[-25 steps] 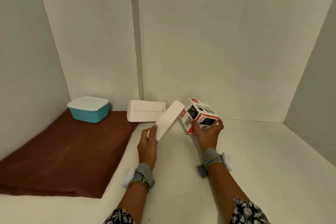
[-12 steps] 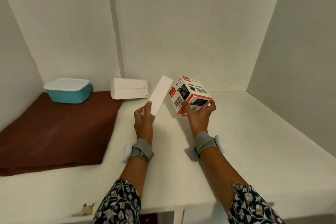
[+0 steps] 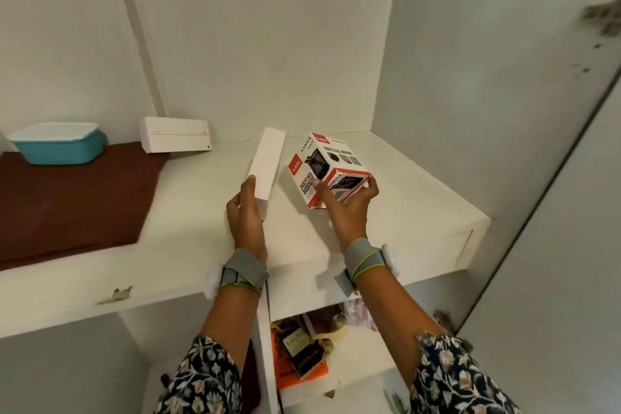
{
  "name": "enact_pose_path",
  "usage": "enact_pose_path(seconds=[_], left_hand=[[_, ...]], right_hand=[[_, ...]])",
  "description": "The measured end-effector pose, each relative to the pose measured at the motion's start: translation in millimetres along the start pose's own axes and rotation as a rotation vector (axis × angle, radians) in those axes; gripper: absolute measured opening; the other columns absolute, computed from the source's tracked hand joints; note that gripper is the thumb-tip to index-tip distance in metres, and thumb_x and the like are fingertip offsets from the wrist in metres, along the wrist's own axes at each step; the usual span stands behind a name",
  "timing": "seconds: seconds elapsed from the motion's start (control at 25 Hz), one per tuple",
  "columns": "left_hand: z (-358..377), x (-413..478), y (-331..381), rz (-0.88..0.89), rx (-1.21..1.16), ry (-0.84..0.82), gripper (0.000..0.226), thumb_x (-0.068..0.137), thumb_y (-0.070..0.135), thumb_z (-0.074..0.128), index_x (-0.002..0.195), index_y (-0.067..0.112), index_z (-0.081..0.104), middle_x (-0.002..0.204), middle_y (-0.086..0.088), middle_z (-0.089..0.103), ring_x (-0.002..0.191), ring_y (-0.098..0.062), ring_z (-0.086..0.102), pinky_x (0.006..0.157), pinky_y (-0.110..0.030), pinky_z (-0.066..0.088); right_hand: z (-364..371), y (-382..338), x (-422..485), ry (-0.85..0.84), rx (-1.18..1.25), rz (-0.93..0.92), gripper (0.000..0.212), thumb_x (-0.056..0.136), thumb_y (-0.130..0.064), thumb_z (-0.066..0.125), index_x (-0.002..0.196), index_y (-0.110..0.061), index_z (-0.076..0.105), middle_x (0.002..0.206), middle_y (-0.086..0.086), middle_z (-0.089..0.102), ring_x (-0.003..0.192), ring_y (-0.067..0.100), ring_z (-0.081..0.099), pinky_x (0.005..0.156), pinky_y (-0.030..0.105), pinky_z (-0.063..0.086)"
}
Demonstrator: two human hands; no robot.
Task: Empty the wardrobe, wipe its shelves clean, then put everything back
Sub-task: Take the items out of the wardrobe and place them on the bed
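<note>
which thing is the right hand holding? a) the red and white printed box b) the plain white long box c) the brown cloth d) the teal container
a: the right hand grips the red and white printed box from below, just above the shelf, while the left hand holds the plain white long box.
</note>
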State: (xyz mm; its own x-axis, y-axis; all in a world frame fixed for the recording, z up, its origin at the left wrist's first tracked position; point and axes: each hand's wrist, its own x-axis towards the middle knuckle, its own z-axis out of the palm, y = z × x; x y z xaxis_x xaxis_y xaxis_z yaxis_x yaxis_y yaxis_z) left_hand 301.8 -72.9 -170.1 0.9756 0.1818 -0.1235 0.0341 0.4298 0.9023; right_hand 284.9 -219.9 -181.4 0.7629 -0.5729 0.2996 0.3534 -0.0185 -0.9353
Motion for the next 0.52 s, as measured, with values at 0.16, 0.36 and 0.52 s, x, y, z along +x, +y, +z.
enact_pose_path(seconds=[0.16, 0.36, 0.52], left_hand=[[2, -86, -24, 0.042, 0.023, -0.006, 0.059, 0.073, 0.060, 0.061, 0.114, 0.017, 0.059, 0.113, -0.006, 0.062, 0.108, -0.027, 0.059, 0.092, -0.041, 0.051], [4, -199, -58, 0.024, 0.037, -0.036, 0.066, 0.073, 0.061, 0.059, 0.120, 0.015, 0.054, 0.103, -0.002, 0.058, 0.100, -0.022, 0.057, 0.089, -0.037, 0.048], [9, -278, -87, -0.056, 0.037, -0.062, 0.059, 0.081, 0.060, 0.054, 0.124, 0.020, 0.050, 0.118, -0.007, 0.058, 0.112, -0.026, 0.055, 0.090, -0.036, 0.047]], right_hand=[[-75, -22, -53, -0.035, 0.019, -0.019, 0.102, 0.060, -0.033, 0.085, 0.135, -0.024, 0.017, 0.135, 0.004, 0.044, 0.123, 0.015, 0.049, 0.104, 0.034, 0.045], [-170, -39, -123, -0.020, 0.045, 0.016, 0.103, 0.065, -0.025, 0.085, 0.137, -0.023, 0.013, 0.137, 0.006, 0.042, 0.125, 0.018, 0.047, 0.093, 0.021, 0.048], [-238, -58, -178, 0.008, -0.007, 0.035, 0.099, 0.062, -0.033, 0.085, 0.132, -0.030, 0.016, 0.138, 0.006, 0.042, 0.127, 0.018, 0.047, 0.105, 0.038, 0.044]])
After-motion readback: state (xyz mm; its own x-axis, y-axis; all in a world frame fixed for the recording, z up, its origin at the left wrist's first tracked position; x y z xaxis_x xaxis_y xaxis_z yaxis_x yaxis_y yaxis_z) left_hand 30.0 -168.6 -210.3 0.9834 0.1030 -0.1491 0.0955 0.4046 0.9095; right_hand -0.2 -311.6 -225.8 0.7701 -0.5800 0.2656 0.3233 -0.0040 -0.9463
